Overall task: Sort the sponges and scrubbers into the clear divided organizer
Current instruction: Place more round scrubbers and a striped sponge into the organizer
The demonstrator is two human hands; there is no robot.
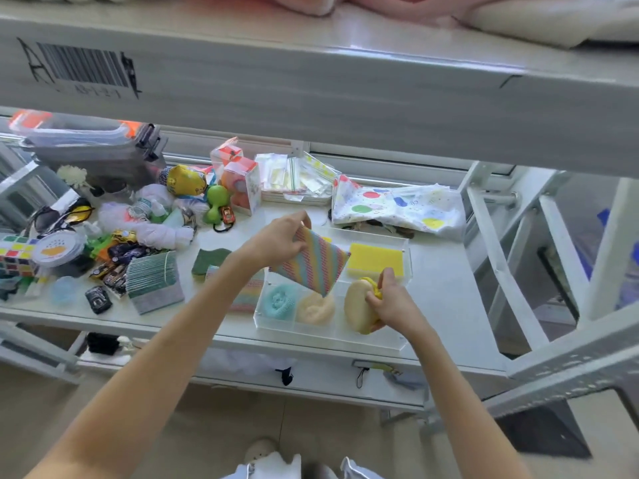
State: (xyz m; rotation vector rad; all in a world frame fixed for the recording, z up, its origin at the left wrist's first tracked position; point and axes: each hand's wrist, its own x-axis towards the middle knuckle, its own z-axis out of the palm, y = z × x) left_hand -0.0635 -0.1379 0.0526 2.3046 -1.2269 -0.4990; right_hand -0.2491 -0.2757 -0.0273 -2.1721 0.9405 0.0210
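L hand [281, 236] pinches the far corner of 1 rainbow-striped sponge [311, 262], held tilted above the clear organizer [405, 250]. R hand [389, 300] is closed around a yellow scrubber [375, 288] pressed against 1 round beige sponge [358, 305] in the near-right compartment.

Left to right on the shelf [446, 288]: 1 stack of green-edged scouring pads [154, 281], 1 dark green sponge [209, 261], 1 more rainbow sponge [247, 299] just left of the organizer, partly hidden by the L forearm.

Organizer holds 4 items: near-left compartment 1 teal mesh scrubber [279, 301]; next 1 cream mesh scrubber [315, 307]; then the beige sponge; far-right compartment 1 yellow block sponge [377, 259].
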